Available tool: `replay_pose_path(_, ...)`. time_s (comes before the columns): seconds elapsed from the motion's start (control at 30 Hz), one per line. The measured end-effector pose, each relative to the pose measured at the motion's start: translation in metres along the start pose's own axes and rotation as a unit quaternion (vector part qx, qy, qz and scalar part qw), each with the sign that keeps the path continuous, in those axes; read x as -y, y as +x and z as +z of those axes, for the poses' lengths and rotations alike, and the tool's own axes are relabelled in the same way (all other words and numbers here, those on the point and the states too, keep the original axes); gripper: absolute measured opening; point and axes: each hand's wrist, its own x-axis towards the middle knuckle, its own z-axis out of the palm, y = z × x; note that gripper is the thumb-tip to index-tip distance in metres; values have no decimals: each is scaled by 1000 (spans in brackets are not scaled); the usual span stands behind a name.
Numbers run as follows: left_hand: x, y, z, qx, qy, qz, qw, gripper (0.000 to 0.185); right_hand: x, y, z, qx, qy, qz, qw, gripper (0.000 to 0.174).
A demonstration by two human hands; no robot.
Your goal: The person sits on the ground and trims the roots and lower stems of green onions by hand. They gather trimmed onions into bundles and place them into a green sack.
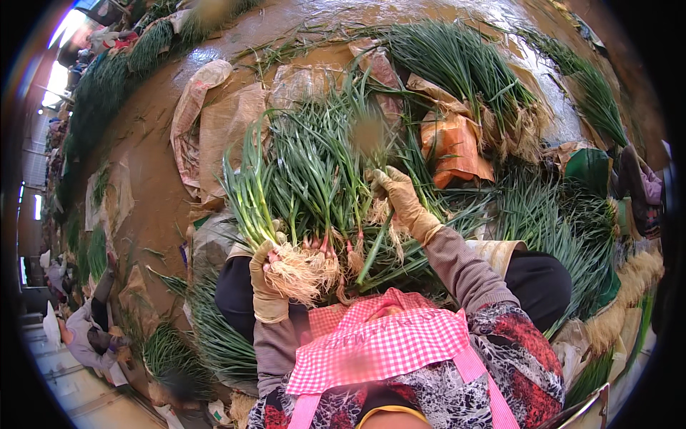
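Observation:
In a tan glove, my left hand (pixel 266 284) grips a bunch of young green garlic (pixel 256 206) near its pinkish bulbs, with a mass of pale roots (pixel 299 273) spilling out beside the fingers. My right hand (pixel 397 195), gloved the same way, pinches some stalks with its fingertips. Pale dry roots (pixel 397 236) hang below that hand. Between the hands lies a loose pile of green garlic (pixel 321 161), leaves pointing away from me and bulbs toward my lap. A pink checked apron (pixel 380 348) covers my front.
A large bundle of leafy plants (pixel 461 69) lies at the upper right beside an orange sack (pixel 453 145). More leaves (pixel 546 209) spread along my right side. Woven sacks (pixel 230 134) rest on wet muddy ground (pixel 144 155). A person in a white hat (pixel 86 332) works at the left.

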Motion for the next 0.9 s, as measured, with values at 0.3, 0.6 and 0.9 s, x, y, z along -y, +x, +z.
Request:
replay_pose_path(0.3, -2, 4, -7, 23, -59, -39, 997, 37, -24, -5, 63, 95, -94, 88, 987, 37)
replay_pose_path(0.6, -1, 11, -17, 60, -74, -75, 993, 41, -43, 49, -108, -215, -713, 106, 659, 40)
replay_pose_path(0.9, 2, 12, -10, 30, -61, -62, 996, 37, -18, 53, -121, -177, -128, 35, 975, 28)
